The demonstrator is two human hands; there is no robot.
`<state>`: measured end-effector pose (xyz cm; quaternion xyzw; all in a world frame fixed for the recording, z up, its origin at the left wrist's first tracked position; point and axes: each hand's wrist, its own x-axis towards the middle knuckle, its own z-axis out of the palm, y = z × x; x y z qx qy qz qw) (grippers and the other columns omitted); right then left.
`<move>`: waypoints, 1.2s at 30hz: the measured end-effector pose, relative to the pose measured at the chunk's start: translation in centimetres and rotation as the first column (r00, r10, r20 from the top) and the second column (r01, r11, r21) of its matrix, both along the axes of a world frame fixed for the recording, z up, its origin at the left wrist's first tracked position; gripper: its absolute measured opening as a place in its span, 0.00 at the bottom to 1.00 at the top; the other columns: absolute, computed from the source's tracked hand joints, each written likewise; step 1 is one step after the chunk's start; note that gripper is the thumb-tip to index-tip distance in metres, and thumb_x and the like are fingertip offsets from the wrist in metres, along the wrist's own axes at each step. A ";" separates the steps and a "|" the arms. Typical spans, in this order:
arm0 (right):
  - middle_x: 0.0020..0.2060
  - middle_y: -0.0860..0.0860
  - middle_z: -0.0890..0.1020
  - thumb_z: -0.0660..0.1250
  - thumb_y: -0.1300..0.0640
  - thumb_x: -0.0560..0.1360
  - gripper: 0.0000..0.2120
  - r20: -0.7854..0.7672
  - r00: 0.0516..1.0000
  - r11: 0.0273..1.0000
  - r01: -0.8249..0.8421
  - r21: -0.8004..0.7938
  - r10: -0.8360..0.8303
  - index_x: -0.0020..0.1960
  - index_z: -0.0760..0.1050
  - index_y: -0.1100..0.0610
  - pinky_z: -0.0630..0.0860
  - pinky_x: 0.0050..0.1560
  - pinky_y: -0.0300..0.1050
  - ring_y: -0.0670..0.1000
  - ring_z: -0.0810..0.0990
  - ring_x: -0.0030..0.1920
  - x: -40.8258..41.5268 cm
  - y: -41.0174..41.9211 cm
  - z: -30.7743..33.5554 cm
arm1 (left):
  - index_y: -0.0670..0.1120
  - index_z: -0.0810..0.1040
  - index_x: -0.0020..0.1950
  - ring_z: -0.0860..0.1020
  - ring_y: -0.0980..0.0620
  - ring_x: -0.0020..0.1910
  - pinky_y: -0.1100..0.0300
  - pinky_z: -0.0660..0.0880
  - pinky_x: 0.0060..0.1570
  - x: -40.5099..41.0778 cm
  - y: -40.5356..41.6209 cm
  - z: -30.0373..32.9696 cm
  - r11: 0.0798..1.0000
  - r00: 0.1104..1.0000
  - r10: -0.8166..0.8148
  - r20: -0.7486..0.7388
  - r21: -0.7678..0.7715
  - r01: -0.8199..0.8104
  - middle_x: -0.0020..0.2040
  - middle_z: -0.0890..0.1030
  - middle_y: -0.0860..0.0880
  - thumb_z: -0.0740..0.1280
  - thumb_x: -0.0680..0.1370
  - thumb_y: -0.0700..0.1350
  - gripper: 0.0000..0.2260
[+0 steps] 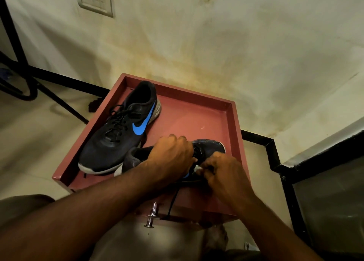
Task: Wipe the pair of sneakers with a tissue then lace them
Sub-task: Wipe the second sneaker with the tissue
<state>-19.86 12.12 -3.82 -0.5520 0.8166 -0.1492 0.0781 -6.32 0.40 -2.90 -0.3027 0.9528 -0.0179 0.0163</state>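
Both hands work the near sneaker (208,145), toe pointing far-right: left hand (173,156) clasps its top, right hand (222,172) pinches a white tissue (197,169) against its side.

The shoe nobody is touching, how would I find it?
Look at the reddish-brown tray by the wall. The untouched sneaker lies on its left side, heel toward the wall. Unlike the other sneaker, which both hands cover, it is in plain sight, showing a big blue swoosh.
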 end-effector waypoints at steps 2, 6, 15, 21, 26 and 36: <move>0.44 0.48 0.79 0.72 0.50 0.79 0.05 -0.129 0.986 0.994 0.109 -0.008 -0.109 0.47 0.83 0.50 0.74 0.43 0.43 0.49 0.77 0.44 -1.5 -1.0 0.1 | 0.46 0.75 0.62 0.78 0.47 0.51 0.53 0.65 0.40 0.0 -0.2 0.1 1.000 1.000 -0.022 0.000 -0.005 0.022 0.56 0.79 0.47 0.57 0.85 0.62 0.20; 0.43 0.47 0.73 0.71 0.58 0.78 0.04 -0.208 0.964 0.984 0.173 0.030 -0.164 0.45 0.78 0.53 0.70 0.44 0.42 0.50 0.75 0.47 -2.7 -2.4 0.8 | 0.46 0.75 0.62 0.78 0.46 0.52 0.53 0.68 0.41 0.1 -0.1 0.2 1.000 1.000 0.000 0.007 0.010 0.000 0.56 0.79 0.47 0.58 0.84 0.62 0.21; 0.44 0.46 0.73 0.71 0.60 0.78 0.04 0.017 0.994 0.992 0.109 0.060 -0.110 0.46 0.77 0.53 0.72 0.43 0.39 0.46 0.73 0.44 -0.9 -1.6 0.9 | 0.47 0.75 0.64 0.79 0.45 0.55 0.53 0.67 0.41 0.0 -0.1 0.1 1.000 1.000 0.001 0.024 -0.011 -0.001 0.58 0.79 0.47 0.58 0.85 0.61 0.20; 0.47 0.47 0.75 0.70 0.60 0.78 0.05 0.099 0.994 0.991 0.037 0.127 -0.049 0.46 0.76 0.53 0.78 0.49 0.46 0.49 0.77 0.48 -0.3 -1.4 1.3 | 0.47 0.75 0.64 0.79 0.46 0.54 0.53 0.67 0.41 0.2 0.1 0.2 1.000 1.000 0.007 0.021 -0.017 -0.006 0.58 0.79 0.47 0.58 0.85 0.61 0.20; 0.47 0.48 0.75 0.68 0.60 0.80 0.09 0.181 0.984 0.994 -0.018 0.107 -0.002 0.43 0.72 0.51 0.77 0.47 0.46 0.48 0.76 0.45 1.0 -0.7 1.1 | 0.46 0.74 0.64 0.79 0.46 0.54 0.53 0.68 0.42 0.2 0.1 0.0 1.000 0.999 -0.015 0.032 -0.019 0.015 0.58 0.78 0.46 0.56 0.85 0.60 0.19; 0.48 0.47 0.75 0.69 0.60 0.79 0.11 0.319 0.946 0.978 -0.116 0.175 0.056 0.42 0.73 0.49 0.74 0.44 0.39 0.47 0.77 0.46 1.8 -0.3 1.9 | 0.46 0.74 0.64 0.79 0.46 0.55 0.54 0.68 0.43 0.3 0.3 0.1 1.000 1.000 -0.007 0.029 -0.023 0.008 0.59 0.78 0.46 0.56 0.86 0.60 0.19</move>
